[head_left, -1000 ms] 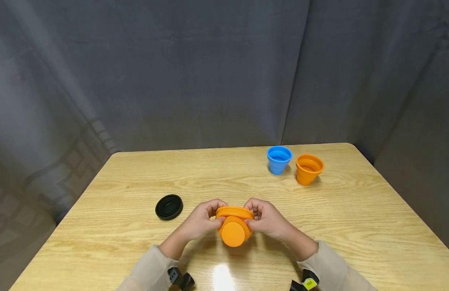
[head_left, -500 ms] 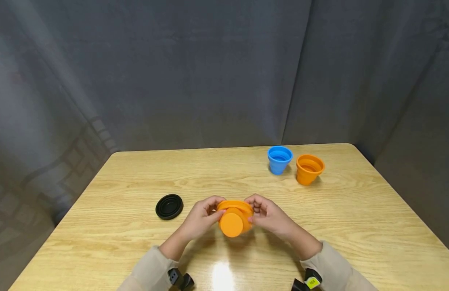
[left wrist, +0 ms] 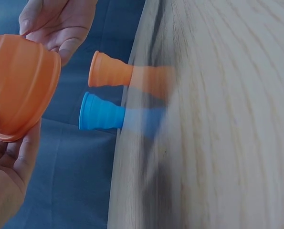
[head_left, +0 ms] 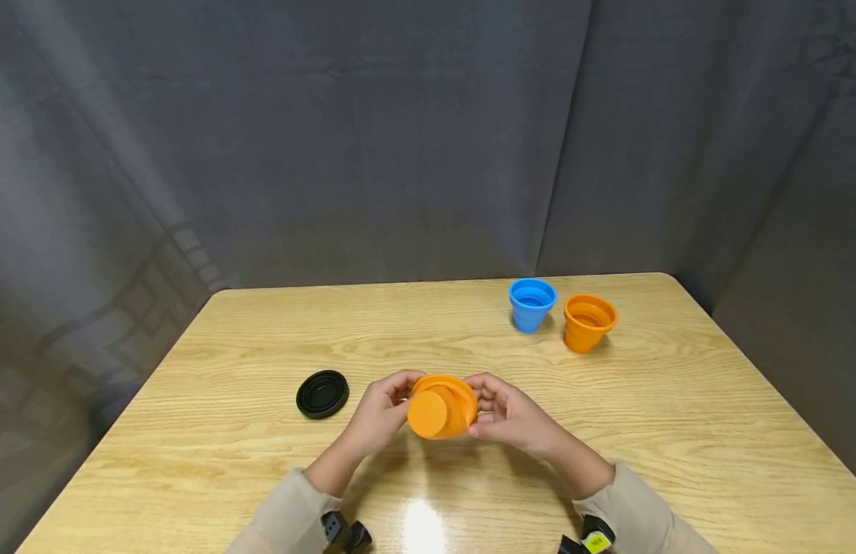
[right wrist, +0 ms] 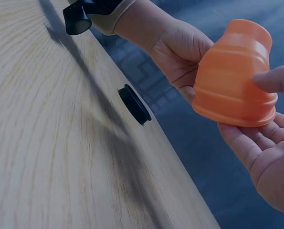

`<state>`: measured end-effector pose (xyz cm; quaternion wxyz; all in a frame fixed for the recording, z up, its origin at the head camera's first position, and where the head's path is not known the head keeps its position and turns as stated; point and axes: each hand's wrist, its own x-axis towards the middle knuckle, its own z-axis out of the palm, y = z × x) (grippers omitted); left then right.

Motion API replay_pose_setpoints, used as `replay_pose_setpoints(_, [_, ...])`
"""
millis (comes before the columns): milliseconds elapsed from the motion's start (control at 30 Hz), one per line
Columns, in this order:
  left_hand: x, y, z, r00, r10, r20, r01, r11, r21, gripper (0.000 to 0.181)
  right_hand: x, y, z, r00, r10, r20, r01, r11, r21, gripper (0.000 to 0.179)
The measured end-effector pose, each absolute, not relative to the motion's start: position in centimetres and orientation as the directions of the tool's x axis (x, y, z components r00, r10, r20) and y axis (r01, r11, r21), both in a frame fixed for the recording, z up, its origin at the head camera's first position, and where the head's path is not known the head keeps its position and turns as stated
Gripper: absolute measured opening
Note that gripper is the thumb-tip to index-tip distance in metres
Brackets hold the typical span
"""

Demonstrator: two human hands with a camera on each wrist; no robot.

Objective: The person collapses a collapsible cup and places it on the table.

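Note:
An orange collapsible cup is held up over the table between both hands, its round base turned toward the head camera. My left hand grips its left side by the rim. On the right, my right hand holds the rim with fingers behind and thumb in front. In the right wrist view, the wall of this orange cup looks unevenly dented, and the right thumb presses on it. Part of the left thumb is hidden behind the cup in the head view.
A blue collapsible cup and another orange cup stand upright at the back right of the wooden table. A flat black collapsed cup or lid lies to the left. Grey curtain hangs behind.
Both hands have raised the orange cup slightly away from me and tilted it, so its base now faces left and more of its outer wall shows. The other items have stayed put.

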<state>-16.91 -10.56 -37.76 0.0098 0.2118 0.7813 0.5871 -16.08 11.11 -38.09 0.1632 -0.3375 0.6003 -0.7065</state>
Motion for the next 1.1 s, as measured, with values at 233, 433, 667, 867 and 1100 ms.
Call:
replay_pose_setpoints(233, [-16.9, -10.4, -37.9, -0.903, 0.352, 0.245, 0.326, 0.195, 0.925, 0.021, -15.9, 11.1, -37.9, -0.722, -0.622, 0.303, -0.168, -0.266, -0.949, 0.047])
replay_pose_setpoints(433, [-16.9, -10.3, -38.1, -0.893, 0.372, 0.254, 0.334, 0.168, 0.928, 0.021, -15.8, 10.8, -38.1, -0.748, -0.599, 0.285, -0.156, -0.259, -0.953, 0.045])
replay_pose_setpoints(667, [-16.7, -10.1, -37.6, -0.882, 0.401, 0.248, 0.327, 0.14, 0.935, 0.018, -15.9, 10.4, -38.6, -0.773, -0.562, 0.296, -0.182, -0.25, -0.951, 0.041])
replay_pose_setpoints(867, [-15.5, -9.7, -35.5, -0.884, 0.42, 0.206, 0.315, 0.207, 0.926, 0.018, -15.8, 10.0, -38.3, -0.824, -0.521, 0.222, -0.159, -0.165, -0.973, 0.036])
replay_pose_setpoints(1100, [-16.4, -10.0, -37.4, -0.865, 0.466, 0.186, 0.318, 0.223, 0.922, 0.022, -15.5, 9.6, -37.5, -0.887, -0.437, 0.151, -0.128, -0.081, -0.988, 0.031])
